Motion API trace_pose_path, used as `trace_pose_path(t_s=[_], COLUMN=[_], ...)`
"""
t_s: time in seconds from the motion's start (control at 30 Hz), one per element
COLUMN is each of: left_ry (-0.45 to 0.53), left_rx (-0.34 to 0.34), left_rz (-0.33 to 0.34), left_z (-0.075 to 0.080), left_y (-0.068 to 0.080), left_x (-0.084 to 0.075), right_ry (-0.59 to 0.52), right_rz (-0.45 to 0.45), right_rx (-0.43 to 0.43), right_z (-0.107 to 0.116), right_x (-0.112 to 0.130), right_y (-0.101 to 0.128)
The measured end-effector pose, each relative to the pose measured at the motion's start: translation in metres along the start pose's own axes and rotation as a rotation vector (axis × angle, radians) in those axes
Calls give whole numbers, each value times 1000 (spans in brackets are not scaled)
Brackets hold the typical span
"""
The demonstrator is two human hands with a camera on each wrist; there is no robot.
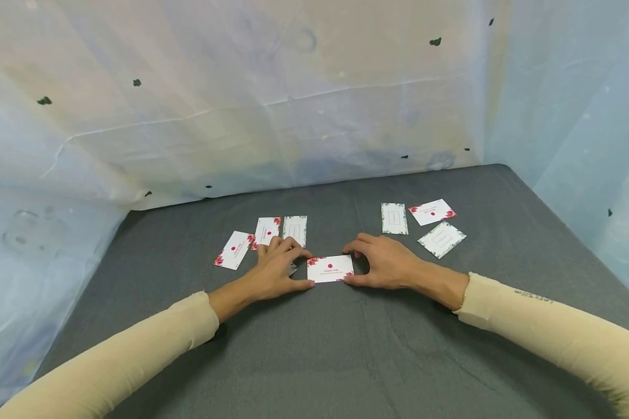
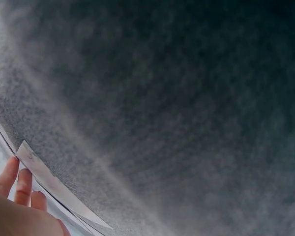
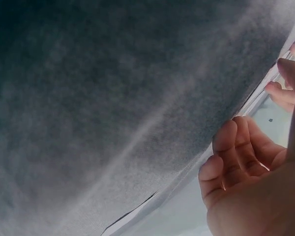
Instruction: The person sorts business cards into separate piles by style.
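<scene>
Three cards (image 1: 266, 237) are lying toward the tabletop's (image 1: 314, 349) left edge. The left hand (image 1: 275, 269) and right hand (image 1: 385, 263) are pinching the centre card (image 1: 330, 269) by its ends, mid-table. Three more cards (image 1: 421, 221) are sitting toward the right edge.

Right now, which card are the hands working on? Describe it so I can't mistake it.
On the dark grey table, find the two hands: left hand, right hand. Between them lies the card, red dot and floral corners face up. It alone is touched from both sides, apart from both outer clusters.
</scene>
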State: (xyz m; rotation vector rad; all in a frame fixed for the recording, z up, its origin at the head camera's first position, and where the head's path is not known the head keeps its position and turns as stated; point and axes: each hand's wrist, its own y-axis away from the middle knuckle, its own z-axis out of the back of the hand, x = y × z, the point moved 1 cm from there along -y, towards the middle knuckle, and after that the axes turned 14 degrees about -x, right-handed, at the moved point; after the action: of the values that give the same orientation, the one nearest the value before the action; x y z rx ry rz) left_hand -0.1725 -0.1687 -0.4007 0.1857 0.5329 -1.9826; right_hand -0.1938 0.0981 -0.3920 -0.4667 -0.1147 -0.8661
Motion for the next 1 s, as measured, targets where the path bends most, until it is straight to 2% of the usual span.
trace_pose_path(t_s=[0.23,0.4,0.5,0.63,0.8,1.0], left_ry=[-6,49,34,-8,-39,-97], left_rx=[-3,-71,-108,-155,-203,-193], left_rz=[14,89,153,235,333,413], left_z=[7,16,22,31,48,64], left_y=[3,5,8,16,29,42], left_x=[-2,-2,3,19,46,79], right_ry=[7,-52,-86,-84,-52,-35], right_rz=[61,121,167,271,381,442], right_rx=[-31,-35,-5,30,89,140], right_z=[5,13,13,7,-6,-21], right_x=[3,10,18,30,42,50], right_y=[-9,-28,-47,-77,-107,-137])
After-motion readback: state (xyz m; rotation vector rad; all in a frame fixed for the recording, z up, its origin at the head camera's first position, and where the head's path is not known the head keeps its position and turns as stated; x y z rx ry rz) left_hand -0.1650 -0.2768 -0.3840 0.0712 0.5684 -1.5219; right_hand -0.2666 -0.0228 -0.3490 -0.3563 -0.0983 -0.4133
